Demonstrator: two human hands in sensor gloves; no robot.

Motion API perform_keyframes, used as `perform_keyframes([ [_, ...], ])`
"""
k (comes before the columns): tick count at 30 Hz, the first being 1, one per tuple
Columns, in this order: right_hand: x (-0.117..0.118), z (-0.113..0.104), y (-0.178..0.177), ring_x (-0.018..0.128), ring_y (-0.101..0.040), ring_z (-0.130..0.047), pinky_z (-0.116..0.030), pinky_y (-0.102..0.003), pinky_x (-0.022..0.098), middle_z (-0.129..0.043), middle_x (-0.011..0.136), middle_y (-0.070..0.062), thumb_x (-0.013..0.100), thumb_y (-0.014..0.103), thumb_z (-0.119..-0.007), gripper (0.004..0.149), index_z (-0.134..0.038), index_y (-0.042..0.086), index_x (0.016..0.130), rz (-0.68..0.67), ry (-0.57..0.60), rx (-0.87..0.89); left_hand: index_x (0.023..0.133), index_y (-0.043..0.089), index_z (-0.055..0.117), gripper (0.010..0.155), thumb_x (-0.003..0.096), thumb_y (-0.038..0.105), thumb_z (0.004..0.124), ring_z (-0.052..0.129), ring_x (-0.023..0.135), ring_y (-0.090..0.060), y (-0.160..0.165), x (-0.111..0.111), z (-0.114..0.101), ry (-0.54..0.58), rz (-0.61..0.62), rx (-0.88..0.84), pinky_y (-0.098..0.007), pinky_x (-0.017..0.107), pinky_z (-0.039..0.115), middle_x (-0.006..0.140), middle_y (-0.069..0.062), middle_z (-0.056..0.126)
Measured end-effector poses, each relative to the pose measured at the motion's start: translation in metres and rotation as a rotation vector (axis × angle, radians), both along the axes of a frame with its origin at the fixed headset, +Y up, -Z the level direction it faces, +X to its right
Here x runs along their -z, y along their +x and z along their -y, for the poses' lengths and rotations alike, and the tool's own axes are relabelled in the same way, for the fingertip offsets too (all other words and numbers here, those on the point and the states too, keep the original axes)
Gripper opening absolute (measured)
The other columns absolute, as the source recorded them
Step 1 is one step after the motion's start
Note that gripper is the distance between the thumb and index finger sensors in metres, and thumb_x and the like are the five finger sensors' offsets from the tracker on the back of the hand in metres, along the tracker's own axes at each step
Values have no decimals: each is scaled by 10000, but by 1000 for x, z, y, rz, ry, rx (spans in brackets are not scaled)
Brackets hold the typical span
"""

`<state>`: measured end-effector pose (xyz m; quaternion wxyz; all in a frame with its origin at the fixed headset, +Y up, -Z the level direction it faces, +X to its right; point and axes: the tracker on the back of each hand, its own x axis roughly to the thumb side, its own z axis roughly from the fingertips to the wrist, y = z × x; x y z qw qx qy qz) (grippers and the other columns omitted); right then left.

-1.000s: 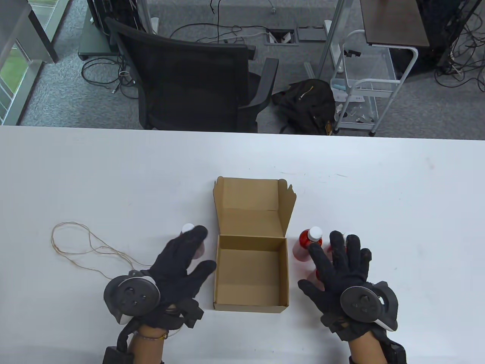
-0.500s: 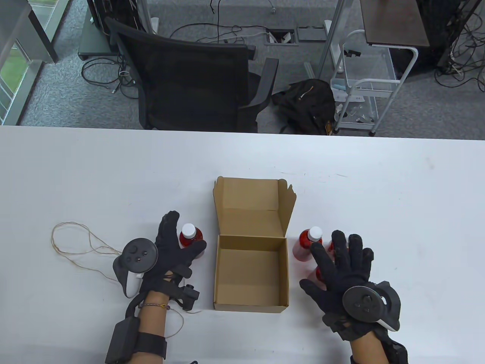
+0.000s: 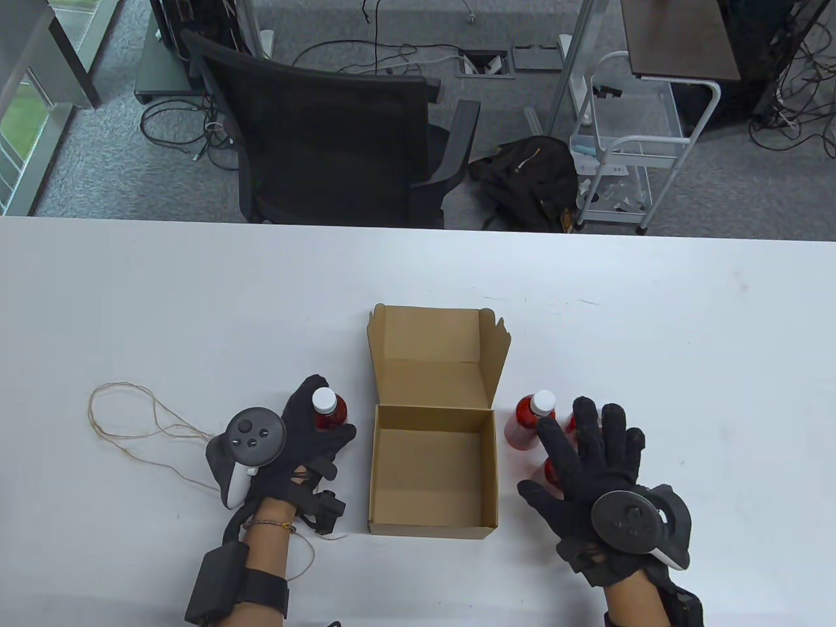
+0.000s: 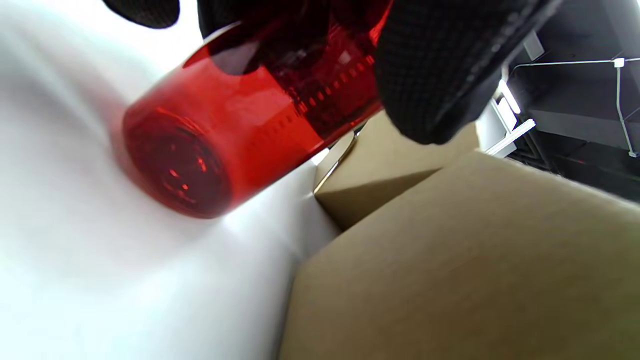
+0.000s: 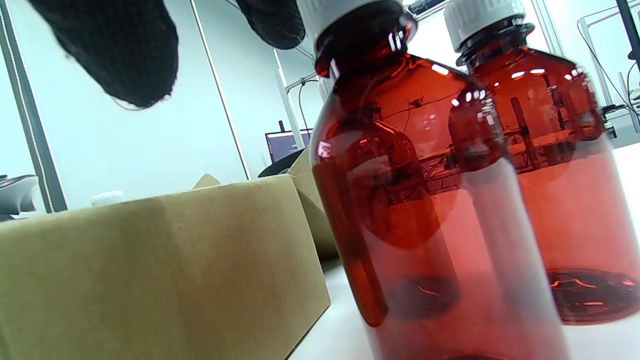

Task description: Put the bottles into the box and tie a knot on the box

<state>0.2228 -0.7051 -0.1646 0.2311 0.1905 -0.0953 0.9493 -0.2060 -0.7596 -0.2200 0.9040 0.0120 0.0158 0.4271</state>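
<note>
Table view: left hand (image 3: 307, 434) has wrapped round the red bottle (image 3: 326, 411) just left of the open box (image 3: 431, 467); half a second back its fingers were straight beside it. First pick looks underway. Left wrist view shows the bottle (image 4: 240, 125) tilted, base off the table (cap end hidden by glove), long axis leaning away from upright. Right hand (image 3: 588, 470) hovers with fingers spread over the other bottles (image 3: 532, 418), gripping nothing.
</note>
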Motion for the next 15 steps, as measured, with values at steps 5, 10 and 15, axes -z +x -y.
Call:
perform_keyframes([
  [5, 1, -1, 1, 958, -535, -7, -43, -763, 576, -103, 1167, -210, 487, 577, -793, 835, -422, 221, 1145, 1, -5, 4, 1180, 165, 376, 978, 451, 463, 956, 721, 1032, -519, 14, -16, -52, 122, -29, -55, -689, 700, 620, 1197, -222, 609],
  [10, 0, -1, 3, 959, -536, -9, -44, -764, 576, -102, 1167, -211, 487, 578, -793, 835, -422, 222, 1145, -1, -1, 16, 1195, 161, 358, 986, 476, 543, 915, 797, 986, -497, 54, -43, -109, 228, 72, -18, -618, 676, 708, 1179, -228, 655],
  [15, 1, 0, 5, 959, -536, -8, -43, -763, 576, -105, 1167, -212, 489, 574, -795, 834, -422, 218, 1145, -2, -10, 46, 1158, 10, 347, 1039, 501, 632, 858, 988, 770, -476, 105, -49, -128, 84, 220, 62, -524, 525, 844, 1054, -313, 799],
])
